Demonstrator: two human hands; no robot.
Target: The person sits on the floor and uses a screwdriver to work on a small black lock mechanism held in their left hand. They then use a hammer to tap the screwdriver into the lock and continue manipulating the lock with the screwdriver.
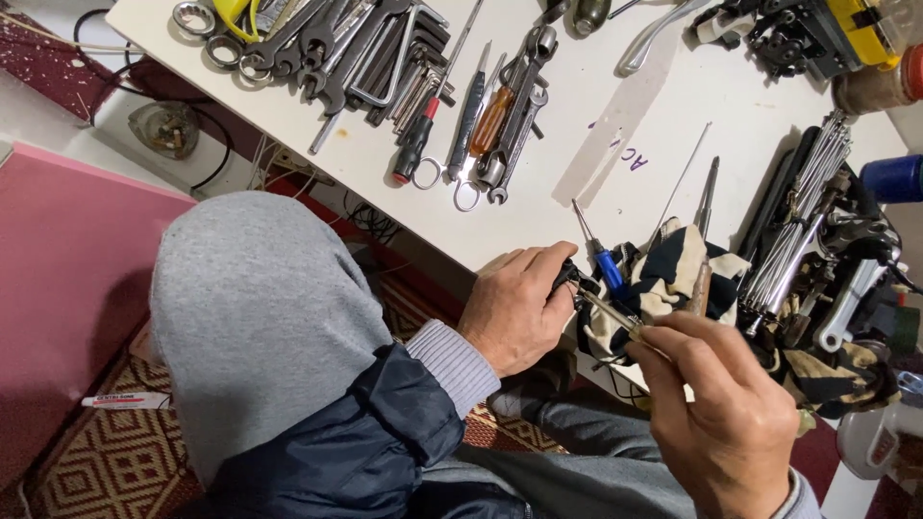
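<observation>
Left hand (514, 308) closed around small dark part (567, 277) at white worktop (596, 115) edge; right hand (726, 408) pinching thin screwdriver (608, 309), tip against part, beside striped cloth (668, 274).

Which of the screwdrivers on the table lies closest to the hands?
The blue-handled screwdriver, on the striped cloth right beside the left hand. The red-and-black and orange-handled ones lie farther up the table, among the wrenches.

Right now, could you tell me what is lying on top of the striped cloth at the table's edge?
On the striped cloth lie a blue-handled screwdriver and a brown-handled tool. The left hand covers a small dark part beside it; what it is cannot be seen.
</observation>
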